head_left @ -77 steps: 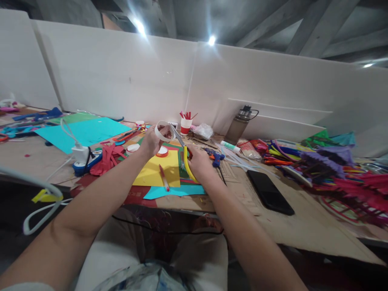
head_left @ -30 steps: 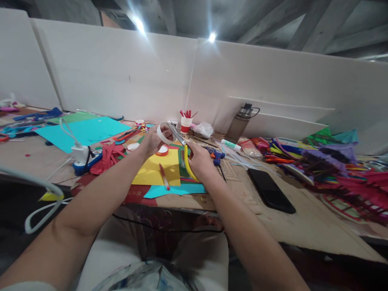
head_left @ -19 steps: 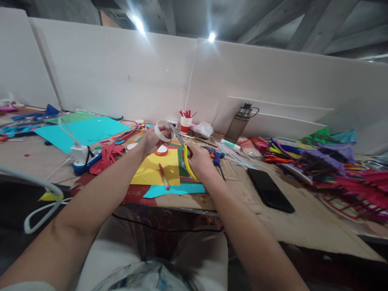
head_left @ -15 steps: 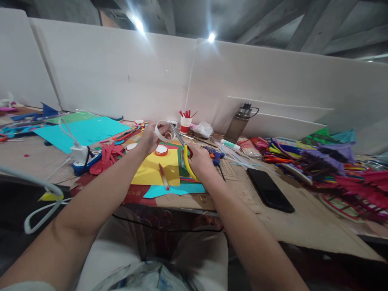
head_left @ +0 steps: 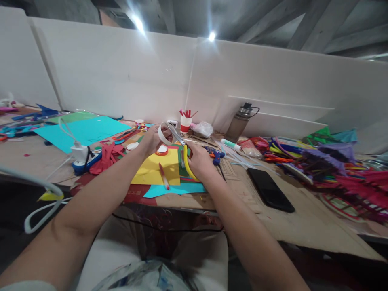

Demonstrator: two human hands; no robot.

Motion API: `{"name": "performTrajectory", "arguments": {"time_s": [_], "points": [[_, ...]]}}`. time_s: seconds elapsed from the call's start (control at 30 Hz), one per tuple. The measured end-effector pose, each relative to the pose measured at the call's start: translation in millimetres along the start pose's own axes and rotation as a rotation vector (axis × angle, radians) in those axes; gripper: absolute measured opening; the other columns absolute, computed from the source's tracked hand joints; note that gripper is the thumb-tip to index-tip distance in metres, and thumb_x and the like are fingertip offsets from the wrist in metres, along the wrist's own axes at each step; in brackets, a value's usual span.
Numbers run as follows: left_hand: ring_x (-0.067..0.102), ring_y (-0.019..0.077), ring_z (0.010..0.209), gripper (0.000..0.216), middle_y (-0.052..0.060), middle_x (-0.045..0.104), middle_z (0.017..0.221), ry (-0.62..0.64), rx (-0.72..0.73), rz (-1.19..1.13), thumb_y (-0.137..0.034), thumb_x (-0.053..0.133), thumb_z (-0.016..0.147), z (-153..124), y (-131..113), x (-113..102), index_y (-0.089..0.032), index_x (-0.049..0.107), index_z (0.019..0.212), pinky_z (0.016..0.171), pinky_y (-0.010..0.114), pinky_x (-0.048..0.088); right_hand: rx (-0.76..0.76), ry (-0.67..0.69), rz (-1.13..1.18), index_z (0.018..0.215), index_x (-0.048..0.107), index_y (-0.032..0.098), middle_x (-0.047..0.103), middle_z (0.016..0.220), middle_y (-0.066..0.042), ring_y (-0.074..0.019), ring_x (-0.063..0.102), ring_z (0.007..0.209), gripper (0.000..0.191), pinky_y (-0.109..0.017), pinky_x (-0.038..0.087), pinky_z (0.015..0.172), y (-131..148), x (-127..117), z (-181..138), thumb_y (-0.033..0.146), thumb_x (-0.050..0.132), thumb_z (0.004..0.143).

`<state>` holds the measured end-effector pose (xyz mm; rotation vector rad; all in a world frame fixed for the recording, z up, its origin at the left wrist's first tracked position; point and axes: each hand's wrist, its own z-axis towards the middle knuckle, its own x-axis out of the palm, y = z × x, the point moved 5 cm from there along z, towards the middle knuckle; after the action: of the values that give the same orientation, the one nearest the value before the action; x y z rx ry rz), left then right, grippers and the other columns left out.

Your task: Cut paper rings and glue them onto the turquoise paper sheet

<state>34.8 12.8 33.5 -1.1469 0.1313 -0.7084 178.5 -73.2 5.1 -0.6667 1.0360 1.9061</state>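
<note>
Above the yellow paper (head_left: 148,171), my left hand (head_left: 150,140) grips a white ring-shaped strip (head_left: 162,136), thin and curved, probably paper. My right hand (head_left: 199,158) is closed around yellow-handled scissors (head_left: 188,165). Their blades point up and left and meet the ring's right side. Whether the edge is being cut at this instant I cannot tell. Below the ring a small red-rimmed white round piece (head_left: 161,150) rests on the paper. A red and white pen (head_left: 164,176) lies nearer to me.
Behind the hands stands a paper cup (head_left: 186,124) of red sticks. A glue gun (head_left: 216,155), a dark bottle (head_left: 238,124) and a black phone (head_left: 269,190) are on the right. Red strips (head_left: 107,157) and a power strip (head_left: 86,161) lie left, with a white cable (head_left: 45,178) hanging near my forearm.
The white ring has turned and tilted in my left hand. The scissor blades have shifted slightly left and look wider against its edge.
</note>
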Motion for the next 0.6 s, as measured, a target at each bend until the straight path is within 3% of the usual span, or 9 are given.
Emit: {"name": "performTrajectory", "arguments": {"time_s": [0.43, 0.6], "points": [[0.047, 0.0062, 0.044, 0.029, 0.002, 0.057, 0.058, 0.102, -0.069, 0.062, -0.035, 0.083, 0.067, 5.0, 5.0, -10.3, -0.012, 0.065, 0.068, 0.039, 0.02, 0.035, 0.016, 0.021, -0.092, 0.123, 0.065, 0.02, 0.074, 0.101, -0.01, -0.0256, 0.066, 0.089, 0.04, -0.031, 0.044, 0.072, 3.4, -3.1, -1.6, 0.026, 0.05, 0.086], [0.052, 0.0086, 0.048, 0.027, 0.002, 0.058, 0.059, -0.013, -0.063, 0.078, -0.035, 0.08, 0.07, 5.6, 2.7, -14.2, -0.013, 0.064, 0.071, 0.041, 0.02, 0.037, 0.025, 0.008, -0.079, 0.125, 0.065, 0.021, 0.074, 0.102, -0.01, -0.0247, 0.066, 0.09, 0.041, -0.031, 0.045, 0.075, 4.5, -4.2, -1.9, 0.026, 0.05, 0.087]]}}
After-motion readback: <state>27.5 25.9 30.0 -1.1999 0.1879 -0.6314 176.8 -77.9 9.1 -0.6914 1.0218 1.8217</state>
